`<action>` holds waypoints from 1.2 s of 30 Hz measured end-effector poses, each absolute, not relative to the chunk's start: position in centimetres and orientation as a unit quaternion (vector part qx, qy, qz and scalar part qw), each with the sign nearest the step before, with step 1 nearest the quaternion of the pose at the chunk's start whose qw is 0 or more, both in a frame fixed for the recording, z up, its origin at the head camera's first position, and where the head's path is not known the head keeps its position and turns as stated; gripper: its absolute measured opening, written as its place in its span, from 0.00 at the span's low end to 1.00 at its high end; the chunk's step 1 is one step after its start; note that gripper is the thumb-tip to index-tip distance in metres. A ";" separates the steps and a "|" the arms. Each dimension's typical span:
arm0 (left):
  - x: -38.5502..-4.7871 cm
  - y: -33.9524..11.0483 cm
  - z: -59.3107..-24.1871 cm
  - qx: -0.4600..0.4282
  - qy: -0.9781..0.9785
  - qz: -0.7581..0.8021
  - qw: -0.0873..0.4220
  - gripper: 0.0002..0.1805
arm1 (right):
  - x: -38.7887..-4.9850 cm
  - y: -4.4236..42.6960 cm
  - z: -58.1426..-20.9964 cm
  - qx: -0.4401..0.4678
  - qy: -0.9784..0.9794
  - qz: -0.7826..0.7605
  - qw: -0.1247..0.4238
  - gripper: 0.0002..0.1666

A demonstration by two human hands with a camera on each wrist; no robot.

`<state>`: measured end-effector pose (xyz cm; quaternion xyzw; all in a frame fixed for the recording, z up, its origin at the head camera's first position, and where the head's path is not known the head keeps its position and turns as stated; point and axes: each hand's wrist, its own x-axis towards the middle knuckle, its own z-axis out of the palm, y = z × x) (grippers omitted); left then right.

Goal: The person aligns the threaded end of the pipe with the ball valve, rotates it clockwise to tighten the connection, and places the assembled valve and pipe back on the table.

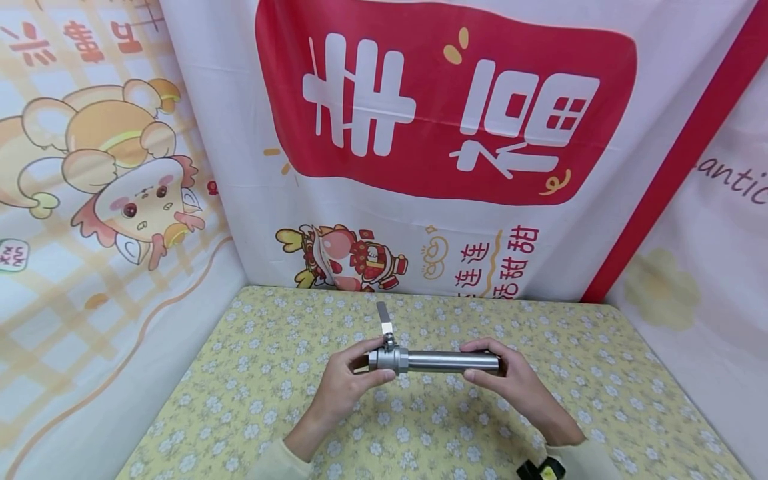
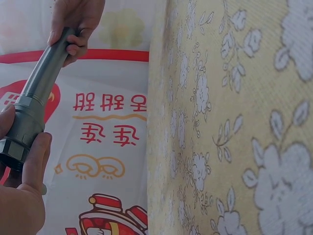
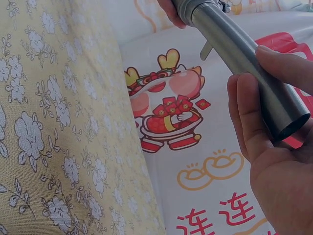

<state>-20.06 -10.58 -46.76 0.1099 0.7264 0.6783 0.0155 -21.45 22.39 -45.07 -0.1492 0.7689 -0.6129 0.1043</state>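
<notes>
A metal ball valve (image 1: 393, 361) with a flat lever handle (image 1: 384, 319) is joined end to end with a straight steel pipe (image 1: 447, 361). Both are held level above the table. My left hand (image 1: 351, 380) grips the valve body, thumb in front and fingers behind. Around the pipe's free right end, my right hand (image 1: 504, 373) curls its thumb and fingers. In the right wrist view the pipe (image 3: 244, 54) shows a hollow open end. The left wrist view shows the valve's hex end (image 2: 13, 152) between the left thumb and fingers.
A yellow floral cloth covers the table (image 1: 288, 340). Behind it hangs a white printed curtain (image 1: 240, 133) with a red panel, and printed cloth stands on the left and right sides. A black device with a yellow patch (image 1: 543, 470) sits at the right wrist.
</notes>
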 end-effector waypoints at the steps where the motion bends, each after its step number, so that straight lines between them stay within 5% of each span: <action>1: -20.1 -10.6 -46.8 0.110 0.727 0.678 0.016 0.33 | -21.5 22.4 -45.1 -0.149 0.768 -0.614 0.104 0.26; 21: -20.0 -10.5 -46.6 0.119 0.726 0.677 0.016 0.33 | -21.4 22.3 -45.0 -0.133 0.766 -0.620 0.103 0.29; 36: -19.9 -10.4 -46.8 0.119 0.725 0.678 0.015 0.32 | -21.3 22.2 -45.2 -0.142 0.765 -0.624 0.076 0.21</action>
